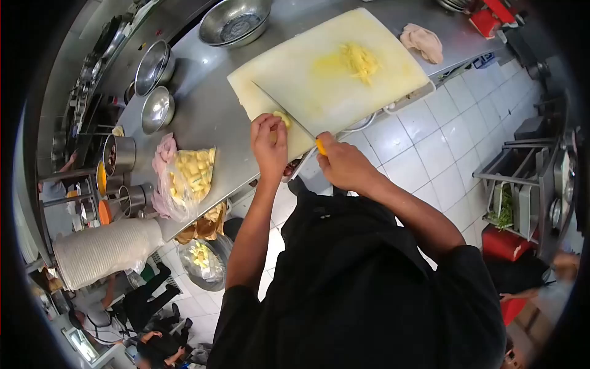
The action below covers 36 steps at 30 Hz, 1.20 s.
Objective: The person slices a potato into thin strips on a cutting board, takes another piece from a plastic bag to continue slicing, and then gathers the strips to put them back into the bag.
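Head view: pressing a small yellow piece [281, 117] down with the left hand [269, 144] at the near edge of the cutting board [301, 67]. Gripping the knife [301, 127] tight in the right hand [344, 163], blade on the board, right beside that piece. Heap of cut yellow strips [358, 61] in the board's middle.

A stainless steel counter [209, 123] carries a white cutting board [369, 98] set at its front edge. Left of the board are a small steel bowl [152, 66], a second small bowl [157, 109] and, nearer the edge, a clear bag of yellow cut pieces [187, 178]. Beyond the board sits a large steel mixing bowl [235, 21]; right of the board, a crumpled beige cloth [421, 42].
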Available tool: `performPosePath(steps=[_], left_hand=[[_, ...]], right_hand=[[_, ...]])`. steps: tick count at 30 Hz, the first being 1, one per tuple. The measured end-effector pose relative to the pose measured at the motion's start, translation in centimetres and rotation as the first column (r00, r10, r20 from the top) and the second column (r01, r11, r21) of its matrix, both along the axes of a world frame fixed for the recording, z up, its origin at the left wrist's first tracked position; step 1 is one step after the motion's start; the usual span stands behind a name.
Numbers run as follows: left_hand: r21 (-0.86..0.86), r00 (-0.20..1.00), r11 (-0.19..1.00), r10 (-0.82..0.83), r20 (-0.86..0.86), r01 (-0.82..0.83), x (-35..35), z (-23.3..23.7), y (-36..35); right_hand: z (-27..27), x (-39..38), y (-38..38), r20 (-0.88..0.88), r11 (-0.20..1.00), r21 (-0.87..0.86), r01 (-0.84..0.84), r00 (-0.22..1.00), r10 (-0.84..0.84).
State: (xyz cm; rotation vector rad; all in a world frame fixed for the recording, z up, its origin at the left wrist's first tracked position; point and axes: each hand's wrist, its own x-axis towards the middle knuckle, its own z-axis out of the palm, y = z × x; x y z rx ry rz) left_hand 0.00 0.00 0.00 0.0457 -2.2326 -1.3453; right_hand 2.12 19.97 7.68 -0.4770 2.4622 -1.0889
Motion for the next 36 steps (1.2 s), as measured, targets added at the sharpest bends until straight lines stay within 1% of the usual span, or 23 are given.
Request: performPosePath(steps=[2, 3, 5, 8, 11, 14, 17, 20, 23, 26, 29, 32, 35, 36], left_hand=[[0.036, 1.000, 0.999, 0.005, -0.003, -0.005, 0.2, -0.3, -0.4], [0.013, 1.000, 1.000, 0.020, -0.005, -0.020, 0.1, 0.3, -0.8], [0.046, 0.998, 0.998, 0.051, -0.030, -0.049, -0.2, 0.2, -0.4], [0.129, 1.000, 0.992, 0.008, -0.008, -0.007, -0.5, -0.3, 0.3], [0.151, 0.999, 0.989, 0.001, 0.049, -0.009, -0.4, 0.1, -0.1], [0.197, 0.999, 0.980, 0.012, 0.040, -0.020, -0.2, -0.3, 0.4], [0.208, 0.997, 0.977, 0.031, 0.072, -0.045, -0.1, -0.1, 0.8], [0.224, 0.996, 0.971, 0.068, 0.056, -0.079, -0.3, 0.2, 1.1], [0.225, 0.991, 0.966, 0.123, 0.042, -0.130, -0.4, 0.5, 1.2], [0.192, 0.996, 0.978, 0.080, 0.044, -0.087, -0.4, -0.3, 0.9], [0.275, 0.997, 0.959, 0.054, 0.049, -0.065, -0.4, -0.1, 1.1], [0.246, 0.997, 0.967, 0.058, 0.056, -0.070, -0.5, -0.4, 0.9], [0.311, 0.998, 0.948, 0.060, 0.036, -0.068, -0.4, -0.1, 1.3], [0.307, 0.998, 0.949, 0.062, 0.032, -0.069, -0.4, -0.2, 1.3]], right_hand=[[-0.4, 0.3, -0.3, -0.023, 1.000, -0.020, 0.001, 1.000, -0.001], [-0.6, 0.1, -0.5, -0.005, 0.999, -0.054, 0.009, 1.000, -0.009], [-0.7, -0.1, -0.2, 0.010, 0.999, -0.043, 0.022, 1.000, -0.022], [-0.9, -0.1, 0.3, -0.008, 0.999, -0.028, 0.017, 1.000, -0.017], [-0.8, -0.2, 0.0, 0.002, 1.000, -0.011, 0.011, 1.000, -0.011], [0.7, -0.4, 0.0, 0.018, 0.999, 0.046, -0.012, 1.000, 0.012], [1.1, -0.5, -0.1, 0.022, 0.997, 0.069, -0.028, 0.999, 0.026], [-0.5, -0.4, -0.1, -0.044, 1.000, 0.031, -0.001, 0.999, 0.002], [-0.1, -0.4, 0.3, -0.024, 0.999, 0.045, -0.004, 1.000, 0.005], [0.0, -0.1, 0.5, -0.060, 0.998, 0.064, -0.008, 0.998, 0.012], [0.9, 0.0, 0.5, -0.048, 0.997, 0.074, 0.000, 0.999, 0.004], [1.4, 0.0, 0.4, -0.045, 0.998, 0.069, -0.006, 0.999, 0.009], [1.8, 0.1, 0.2, -0.060, 0.998, 0.066, -0.009, 0.998, 0.013], [1.8, 0.1, 0.1, -0.053, 0.997, 0.074, -0.011, 0.999, 0.015]])
